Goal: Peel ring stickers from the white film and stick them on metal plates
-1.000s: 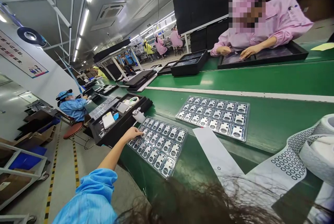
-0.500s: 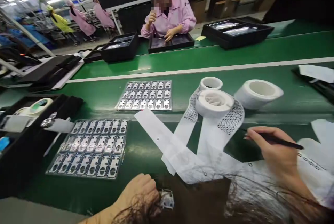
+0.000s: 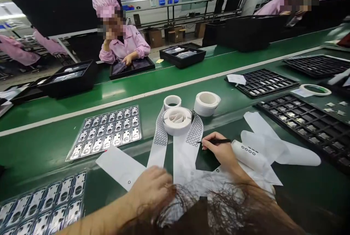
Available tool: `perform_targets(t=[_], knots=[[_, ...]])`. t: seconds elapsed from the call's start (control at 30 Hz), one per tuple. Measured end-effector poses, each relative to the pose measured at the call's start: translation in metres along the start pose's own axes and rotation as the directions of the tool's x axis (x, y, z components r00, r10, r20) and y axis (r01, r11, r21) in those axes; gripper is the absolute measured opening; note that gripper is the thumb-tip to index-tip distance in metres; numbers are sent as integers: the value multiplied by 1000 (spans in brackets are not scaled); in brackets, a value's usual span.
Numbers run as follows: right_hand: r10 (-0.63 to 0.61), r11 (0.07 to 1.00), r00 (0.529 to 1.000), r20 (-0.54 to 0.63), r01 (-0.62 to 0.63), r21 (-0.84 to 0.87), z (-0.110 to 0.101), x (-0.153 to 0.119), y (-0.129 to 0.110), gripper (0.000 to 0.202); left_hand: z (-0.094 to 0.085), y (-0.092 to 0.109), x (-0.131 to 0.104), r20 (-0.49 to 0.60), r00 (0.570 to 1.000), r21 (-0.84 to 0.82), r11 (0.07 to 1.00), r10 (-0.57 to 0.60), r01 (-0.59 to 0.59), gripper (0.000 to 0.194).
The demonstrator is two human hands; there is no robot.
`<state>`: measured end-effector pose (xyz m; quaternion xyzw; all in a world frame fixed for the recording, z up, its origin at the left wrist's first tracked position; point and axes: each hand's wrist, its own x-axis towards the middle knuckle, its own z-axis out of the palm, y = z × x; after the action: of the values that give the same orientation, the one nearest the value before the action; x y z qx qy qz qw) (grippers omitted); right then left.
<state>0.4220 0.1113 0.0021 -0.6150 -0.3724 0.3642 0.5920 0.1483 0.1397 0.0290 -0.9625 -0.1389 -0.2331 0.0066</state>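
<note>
Black tweezers are pinched in my right hand. Their tip meets the edge of a white backing strip printed with rows of small black ring stickers, which comes off a white roll. My left hand, blurred, lies over the lower strips with its fingers curled; what they hold is hidden. A loose white strip with a single ring sticks out to its left. Clear trays of silver metal plates, one behind and one nearer, lie on the left.
Two more white rolls, one small and one larger, stand behind. Crumpled backing strips lie right of my right hand. Black compartment trays holding small parts fill the far right. A co-worker in pink sits across the green bench.
The view has swung right. My right hand has brought the tweezers to the ring stickers. My left hand has moved up over the strips; the small metal plate beside it is now out of sight.
</note>
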Motion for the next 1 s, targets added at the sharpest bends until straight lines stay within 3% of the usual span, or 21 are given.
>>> perform_targets(t=[0.2,0.37,0.6,1.0], knots=[[65,998,998,24,-65,-24,-1,4,9,36,52,-39,74,12,994,8,994,106,-106,15],[96,995,995,27,-95,-17,-2,4,18,35,79,-46,79,30,986,39,986,161,-162,24],[116,992,993,8,-116,-49,-2,3,22,32,85,-49,71,51,985,28,985,168,-169,24],[135,991,990,51,-135,-15,-4,3,15,32,84,-46,75,-38,987,-19,988,154,-155,22]])
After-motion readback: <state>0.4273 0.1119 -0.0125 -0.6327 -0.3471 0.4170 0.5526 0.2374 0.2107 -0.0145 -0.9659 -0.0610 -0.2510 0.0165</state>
